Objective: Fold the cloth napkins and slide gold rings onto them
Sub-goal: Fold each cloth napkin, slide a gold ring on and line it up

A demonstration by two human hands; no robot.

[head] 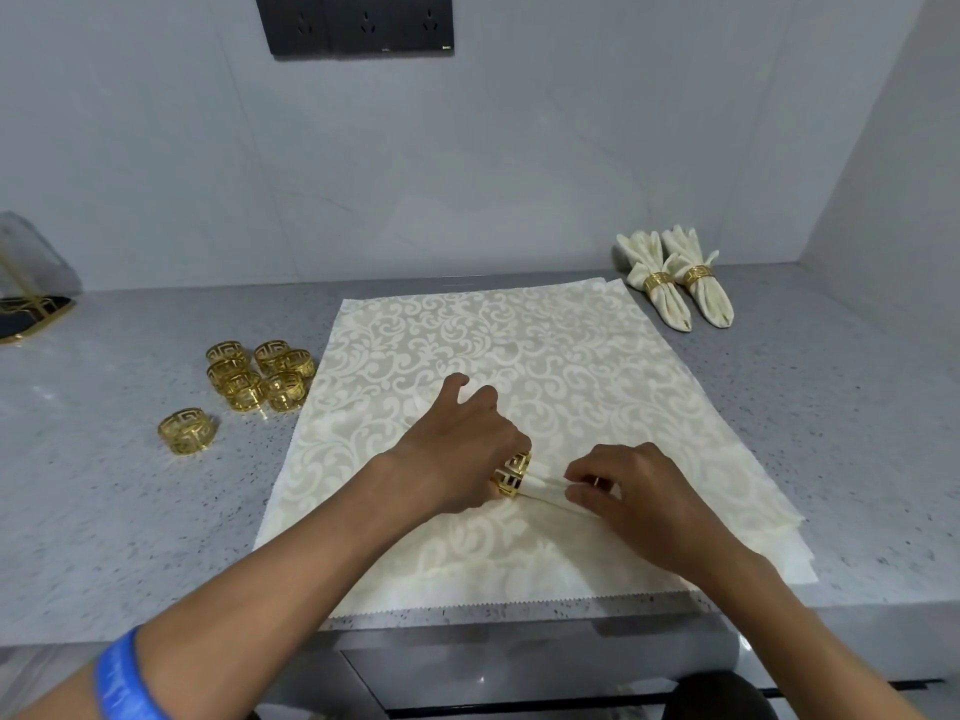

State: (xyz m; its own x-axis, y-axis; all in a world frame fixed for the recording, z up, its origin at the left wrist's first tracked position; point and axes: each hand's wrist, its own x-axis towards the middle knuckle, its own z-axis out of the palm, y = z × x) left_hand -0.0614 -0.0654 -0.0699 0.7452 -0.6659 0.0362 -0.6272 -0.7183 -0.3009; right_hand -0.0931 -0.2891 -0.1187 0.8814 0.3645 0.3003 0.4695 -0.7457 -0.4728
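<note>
Head-worn view, downward over counter point(104, 501), close.

Mid-frame: left hand point(457, 454) holds gold ring point(511, 474); right hand point(631, 493) pinches folded napkin point(545, 490), prob. threaded thru.

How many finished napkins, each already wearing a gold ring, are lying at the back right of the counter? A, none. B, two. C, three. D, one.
B: two finished napkins lie side by side at the back right, each cinched by a gold ring, while the left hand and right hand work a gold ring onto a third folded napkin.
</note>
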